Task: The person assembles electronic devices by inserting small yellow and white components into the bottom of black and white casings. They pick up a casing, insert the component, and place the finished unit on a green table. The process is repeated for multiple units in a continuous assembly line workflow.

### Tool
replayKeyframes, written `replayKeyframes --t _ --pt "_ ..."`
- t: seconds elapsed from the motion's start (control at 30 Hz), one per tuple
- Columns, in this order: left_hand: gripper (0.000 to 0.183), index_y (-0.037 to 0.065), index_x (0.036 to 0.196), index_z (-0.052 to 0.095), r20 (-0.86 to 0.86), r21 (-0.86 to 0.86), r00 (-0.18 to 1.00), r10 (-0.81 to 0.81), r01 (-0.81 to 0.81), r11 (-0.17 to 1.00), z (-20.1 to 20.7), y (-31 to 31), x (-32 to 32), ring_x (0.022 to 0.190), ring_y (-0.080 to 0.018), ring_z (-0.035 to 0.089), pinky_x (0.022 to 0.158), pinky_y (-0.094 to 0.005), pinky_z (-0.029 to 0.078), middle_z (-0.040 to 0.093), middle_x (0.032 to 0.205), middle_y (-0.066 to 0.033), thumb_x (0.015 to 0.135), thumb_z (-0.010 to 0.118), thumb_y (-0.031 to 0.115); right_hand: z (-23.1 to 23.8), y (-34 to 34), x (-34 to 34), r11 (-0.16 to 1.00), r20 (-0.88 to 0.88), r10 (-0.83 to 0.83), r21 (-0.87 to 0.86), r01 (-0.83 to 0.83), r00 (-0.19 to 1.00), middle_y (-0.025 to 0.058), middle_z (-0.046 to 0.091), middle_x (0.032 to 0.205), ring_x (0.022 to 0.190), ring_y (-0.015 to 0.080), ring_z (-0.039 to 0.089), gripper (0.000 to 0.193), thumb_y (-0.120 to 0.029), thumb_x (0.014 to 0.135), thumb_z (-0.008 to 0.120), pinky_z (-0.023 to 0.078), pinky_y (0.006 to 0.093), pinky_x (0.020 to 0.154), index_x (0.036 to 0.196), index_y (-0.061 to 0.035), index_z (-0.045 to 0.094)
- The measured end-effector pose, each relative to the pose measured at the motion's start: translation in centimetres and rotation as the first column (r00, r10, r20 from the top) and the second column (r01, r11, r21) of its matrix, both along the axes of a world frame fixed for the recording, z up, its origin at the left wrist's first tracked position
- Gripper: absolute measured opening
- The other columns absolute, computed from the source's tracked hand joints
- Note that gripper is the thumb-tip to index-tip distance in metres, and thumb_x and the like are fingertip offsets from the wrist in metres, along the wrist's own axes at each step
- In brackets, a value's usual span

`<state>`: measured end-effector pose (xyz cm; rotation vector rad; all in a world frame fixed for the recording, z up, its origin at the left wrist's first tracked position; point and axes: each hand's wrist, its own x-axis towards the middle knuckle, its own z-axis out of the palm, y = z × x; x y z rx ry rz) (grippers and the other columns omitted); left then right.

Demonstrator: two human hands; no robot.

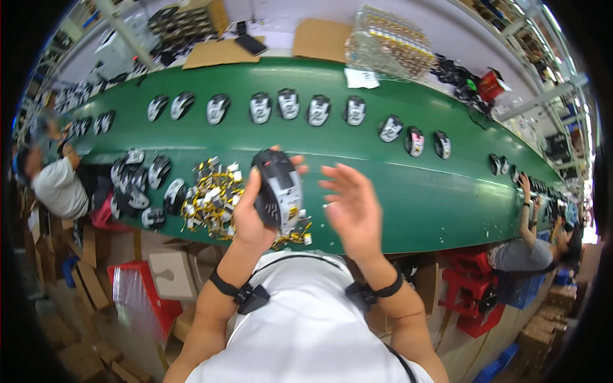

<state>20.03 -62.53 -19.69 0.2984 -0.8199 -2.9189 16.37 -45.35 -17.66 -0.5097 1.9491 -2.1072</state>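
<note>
In my left hand [250,210] is a black and grey computer mouse [279,188], held up over the near edge of the green belt, fingers curled round its side. My right hand [354,207] is raised just right of the mouse, apart from it, with its fingers spread and nothing visible in them. Beside and behind my left hand lies a heap of small parts with yellow wires [214,198]. Left of that heap sits a cluster of more mice [135,185], some lying on one another.
A spaced row of mice [260,108] runs along the long green belt [408,198]. Beyond it stand cardboard sheets, a phone [250,44] and a plastic-wrapped stack of parts [391,41]. One person [60,185] sits at the far left, others [527,252] at the right. Red stools [469,281] stand below.
</note>
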Motion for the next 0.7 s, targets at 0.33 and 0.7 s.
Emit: replayKeyframes --t 0.33,0.7 --pt "0.063 0.013 0.152 0.028 0.463 -0.522 0.869 -0.178 0.429 0.738 -10.5 -1.9 -2.0 0.141 -0.0317 0.033 0.112 -0.0478 0.027 0.033 0.154 -0.0155 0.1 0.047 0.045 -16.6 3.9 -10.1 0.796 -0.286 -0.26 0.477 0.372 0.922 0.0247 0.051 0.137 0.125 0.0385 0.052 0.07 -0.027 0.085 0.072 0.041 0.0415 0.106 0.142 -0.0006 0.042" --pt "0.034 0.01 0.126 0.057 0.657 -0.545 0.754 0.018 0.458 0.702 -15.1 -5.7 -1.3 0.111 -0.019 0.057 0.09 -0.0355 0.046 0.061 0.125 -0.0061 0.097 0.054 0.028 -24.4 7.2 -27.1 0.067 -0.603 -0.211 0.776 0.627 0.769 0.0146 0.05 0.127 0.112 0.0347 0.047 0.066 -0.04 0.078 0.077 0.043 0.0454 0.092 0.132 -0.0078 0.054"
